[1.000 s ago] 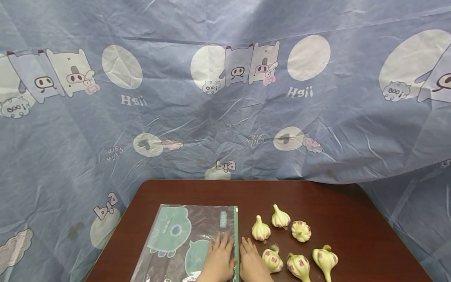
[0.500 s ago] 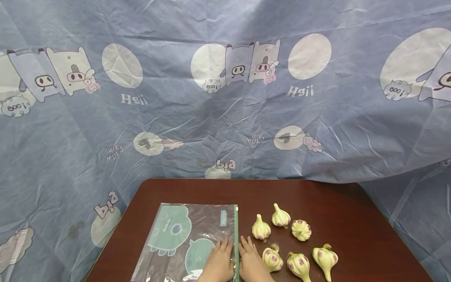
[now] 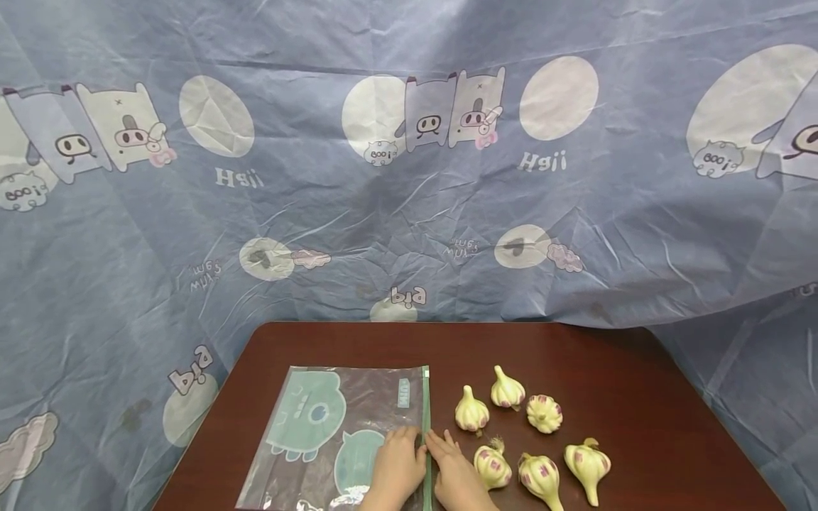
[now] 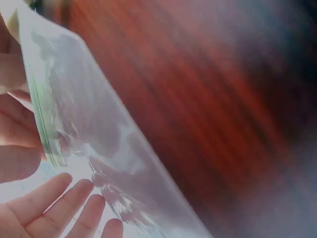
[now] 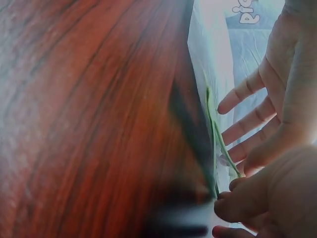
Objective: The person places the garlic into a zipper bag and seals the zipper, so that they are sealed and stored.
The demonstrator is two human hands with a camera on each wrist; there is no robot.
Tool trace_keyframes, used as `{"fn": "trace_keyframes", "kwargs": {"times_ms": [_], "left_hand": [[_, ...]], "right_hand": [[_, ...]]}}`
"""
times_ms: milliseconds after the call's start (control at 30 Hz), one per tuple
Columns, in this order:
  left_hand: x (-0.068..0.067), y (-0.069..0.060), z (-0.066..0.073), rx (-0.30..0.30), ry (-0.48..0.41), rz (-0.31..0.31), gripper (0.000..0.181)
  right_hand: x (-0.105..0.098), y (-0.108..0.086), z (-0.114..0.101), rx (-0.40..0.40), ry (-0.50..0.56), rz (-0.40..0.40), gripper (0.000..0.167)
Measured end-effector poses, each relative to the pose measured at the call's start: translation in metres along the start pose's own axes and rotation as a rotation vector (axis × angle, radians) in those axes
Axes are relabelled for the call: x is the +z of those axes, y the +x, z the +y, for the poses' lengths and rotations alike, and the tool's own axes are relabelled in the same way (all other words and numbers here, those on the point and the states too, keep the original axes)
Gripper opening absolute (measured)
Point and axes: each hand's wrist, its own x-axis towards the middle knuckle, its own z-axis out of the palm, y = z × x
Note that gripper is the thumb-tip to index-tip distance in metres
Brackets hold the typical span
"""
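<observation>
A clear zip bag with green cartoon prints lies on the table, its green zip edge facing right. My left hand bends its fingers at that edge and grips it. Opposite, my right hand has its fingertips on the same edge and pinches it. In the right wrist view the green zip lips stand slightly apart between the hands. The left wrist view shows the bag film raised at a slant, with fingers of one hand fanned beside it. Contact at the fingertips is partly hidden.
Several garlic bulbs lie right of my right hand, among them an upright one, a round one and one with its stem toward me. The brown table ends at a patterned blue cloth behind it.
Both hands lay flat with straight fingers beside the zip edge. Now the left fingers are bent, and the right fingertips have moved left onto the edge. The garlic bulbs stay in place.
</observation>
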Motion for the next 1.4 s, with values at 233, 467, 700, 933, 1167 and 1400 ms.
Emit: {"fn": "trace_keyframes", "kwargs": {"times_ms": [233,467,700,933,1167,1400], "left_hand": [[-0.002,0.000,0.001,-0.039,-0.050,-0.046,0.039],[0.000,0.000,-0.002,-0.128,-0.152,0.026,0.030],[-0.001,0.001,-0.008,-0.250,-0.295,0.060,0.036],[-0.001,0.000,-0.010,-0.228,-0.294,0.149,0.030],[0.000,-0.002,-0.013,-0.134,-0.199,0.193,0.023],[-0.004,-0.003,-0.010,-0.088,-0.123,0.159,0.011]], "right_hand": [[0.000,-0.002,-0.001,-0.038,-0.014,0.022,0.072],[0.001,0.000,-0.003,-0.081,-0.045,-0.002,0.074],[0.002,0.006,-0.007,-0.085,-0.168,-0.086,0.065],[0.005,0.010,-0.011,-0.247,-0.315,-0.014,0.036],[0.007,0.012,-0.010,-0.317,-0.384,0.054,0.034],[0.008,0.012,-0.008,-0.271,-0.371,-0.029,0.038]]}}
